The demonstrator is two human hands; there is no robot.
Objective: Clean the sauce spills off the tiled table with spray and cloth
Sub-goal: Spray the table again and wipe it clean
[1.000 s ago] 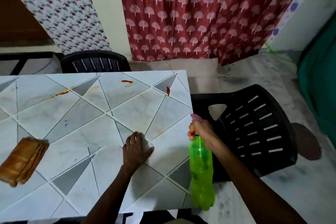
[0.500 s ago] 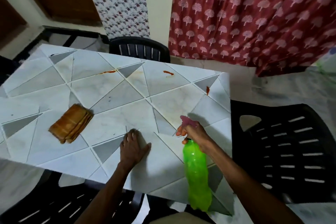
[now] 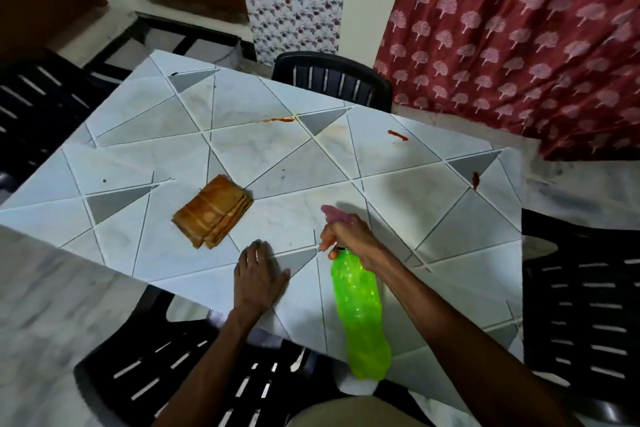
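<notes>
The left hand [image 3: 258, 279] lies flat on the tiled table [image 3: 263, 149] near its front edge, fingers straight. Just beside it, the right hand [image 3: 349, 239] grips the neck of a green spray bottle [image 3: 360, 315], pink nozzle [image 3: 334, 213] pointing across the table. A folded brown cloth [image 3: 213, 211] lies near the left hand. 3 red sauce spills [image 3: 397, 136] mark the far tiles.

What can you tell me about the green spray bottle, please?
The spray bottle is translucent bright green plastic, long and slim, topped by a pink trigger head. The right hand grips its neck, holding it tilted over the near side of the tiled table, nozzle aimed away from the person.
</notes>
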